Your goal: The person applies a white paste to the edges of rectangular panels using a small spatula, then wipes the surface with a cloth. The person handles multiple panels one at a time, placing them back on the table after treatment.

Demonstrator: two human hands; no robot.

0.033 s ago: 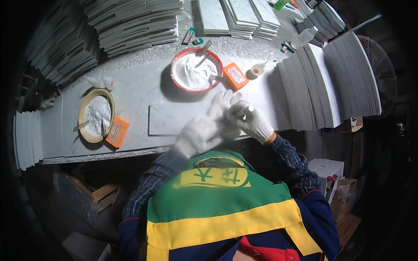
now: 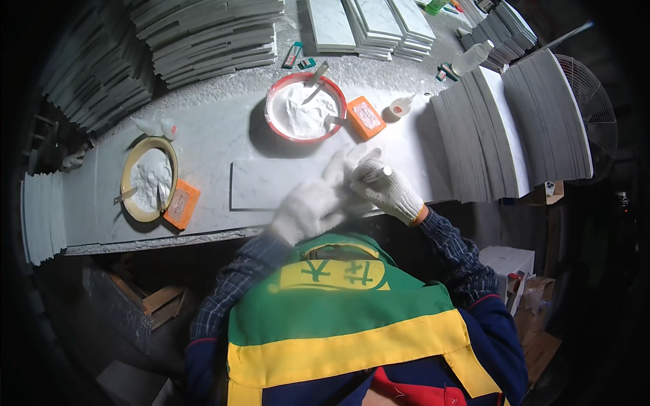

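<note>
A pale marble tile [image 2: 261, 183] lies flat on the work surface in front of me. My left hand [image 2: 308, 203], in a white knit glove, rests over its right part, fingers stretched toward the far side and thumb apart. A hazy blur softens this hand. My right hand [image 2: 393, 193], gloved too, is closed around a slim white tool [image 2: 386, 171] whose round end pokes up from the fist. Its lower end is hidden by the hand and blur. Both hands are close together at the tile's right end.
Beyond the tile stands a red-rimmed bowl [image 2: 273, 126] of white paste with scrapers, beside an orange box [image 2: 365, 118] and a small white bottle [image 2: 401, 107]. A yellow bowl [image 2: 126, 177] and another orange box [image 2: 183, 204] are at left. Tile stacks [image 2: 474, 135] line the right.
My right hand has shifted slightly left, and the white tool in it has tilted a little. The tile has slid very slightly left. My left hand is nearly unchanged.
</note>
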